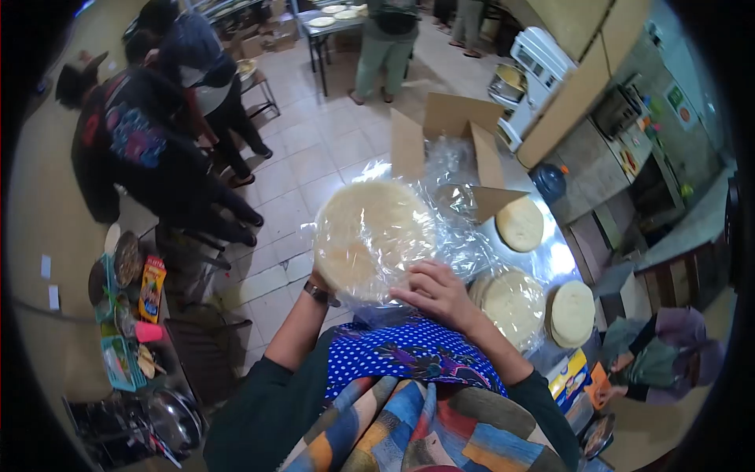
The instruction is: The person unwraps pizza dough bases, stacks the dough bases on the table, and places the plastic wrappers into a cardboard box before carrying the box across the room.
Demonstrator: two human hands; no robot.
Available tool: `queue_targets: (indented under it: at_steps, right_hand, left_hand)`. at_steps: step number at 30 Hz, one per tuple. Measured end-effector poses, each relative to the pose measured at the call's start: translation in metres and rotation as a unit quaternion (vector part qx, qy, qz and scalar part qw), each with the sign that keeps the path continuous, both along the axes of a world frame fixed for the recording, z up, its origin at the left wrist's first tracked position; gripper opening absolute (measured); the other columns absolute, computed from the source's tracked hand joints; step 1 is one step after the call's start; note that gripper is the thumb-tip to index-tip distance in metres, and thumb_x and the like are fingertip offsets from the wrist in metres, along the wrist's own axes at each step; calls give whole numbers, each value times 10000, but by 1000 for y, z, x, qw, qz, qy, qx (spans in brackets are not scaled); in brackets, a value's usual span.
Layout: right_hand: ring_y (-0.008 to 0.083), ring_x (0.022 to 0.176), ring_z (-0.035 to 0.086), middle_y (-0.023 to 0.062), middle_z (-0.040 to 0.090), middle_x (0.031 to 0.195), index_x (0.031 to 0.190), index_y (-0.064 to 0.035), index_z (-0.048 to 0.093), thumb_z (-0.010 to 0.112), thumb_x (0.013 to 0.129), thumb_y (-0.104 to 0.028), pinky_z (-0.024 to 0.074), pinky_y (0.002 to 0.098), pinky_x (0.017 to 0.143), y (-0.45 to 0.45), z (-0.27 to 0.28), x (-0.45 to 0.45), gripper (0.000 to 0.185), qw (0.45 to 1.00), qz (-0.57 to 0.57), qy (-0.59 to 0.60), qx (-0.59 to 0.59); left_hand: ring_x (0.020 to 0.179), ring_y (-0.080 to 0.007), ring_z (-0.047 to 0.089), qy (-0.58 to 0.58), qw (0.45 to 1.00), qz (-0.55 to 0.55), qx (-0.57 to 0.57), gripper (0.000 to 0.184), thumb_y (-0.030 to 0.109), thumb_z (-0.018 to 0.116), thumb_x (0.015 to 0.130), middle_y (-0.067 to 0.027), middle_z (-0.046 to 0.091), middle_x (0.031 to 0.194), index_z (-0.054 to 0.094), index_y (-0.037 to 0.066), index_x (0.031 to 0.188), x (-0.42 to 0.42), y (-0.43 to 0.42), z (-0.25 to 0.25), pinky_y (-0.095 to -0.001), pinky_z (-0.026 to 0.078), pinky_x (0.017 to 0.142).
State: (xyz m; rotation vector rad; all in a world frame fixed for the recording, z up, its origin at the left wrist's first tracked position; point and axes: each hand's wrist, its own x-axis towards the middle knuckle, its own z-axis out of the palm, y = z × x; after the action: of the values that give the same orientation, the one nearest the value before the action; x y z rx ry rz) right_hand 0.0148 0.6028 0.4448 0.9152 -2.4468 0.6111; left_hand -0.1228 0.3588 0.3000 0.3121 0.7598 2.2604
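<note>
A stack of pale round flatbreads (373,236) in a clear plastic bag is held up in front of my apron. My left hand (321,282) supports it from the left and underneath, with most of its fingers hidden behind the bread. At the lower right edge, my right hand (437,296) has bent fingers gripping the bag's plastic. Close by on the metal table, to the right, lies another bagged stack of flatbreads (513,308). Unbagged flatbreads (572,315) sit beyond it, and more flatbread (520,224) lies farther back.
An opened cardboard box (407,145) with clear plastic bags (452,161) stands at the table's far end. People stand at the left and back, and another person sits at right. A side table at left carries a teal basket (118,363) and pans.
</note>
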Motion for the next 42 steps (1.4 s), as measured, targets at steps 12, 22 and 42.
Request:
queue_targets:
  at_steps: [12, 22, 42]
  right_hand:
    - [283, 1106, 507, 116, 585, 1082, 1186, -60, 611, 674, 782, -144, 392, 386, 955, 3, -6, -43, 417, 931, -196, -155, -267]
    - [133, 784, 567, 64, 591, 874, 949, 15, 672, 680, 820, -30, 461, 248, 687, 3, 4, -86, 137, 924, -152, -177, -304]
    - [161, 789, 587, 69, 586, 864, 829, -37, 699, 724, 730, 25, 479, 284, 705, 9, 31, -97, 120, 939, -15, -192, -285]
  left_hand:
    - [1222, -320, 499, -152, 979, 56, 121, 624, 487, 427, 943, -161, 446, 1402, 358, 98, 1425, 11, -26, -13, -511, 448, 990]
    - [1209, -280, 523, -57, 989, 0, 138, 562, 272, 543, 924, -164, 463, 1385, 370, 31, 1402, 17, -43, 11, -447, 476, 979]
    - [1112, -210, 588, -69, 993, 12, -95, 555, 367, 578, 928, -136, 563, 1271, 460, 6, 1332, 40, -28, 56, -355, 485, 946]
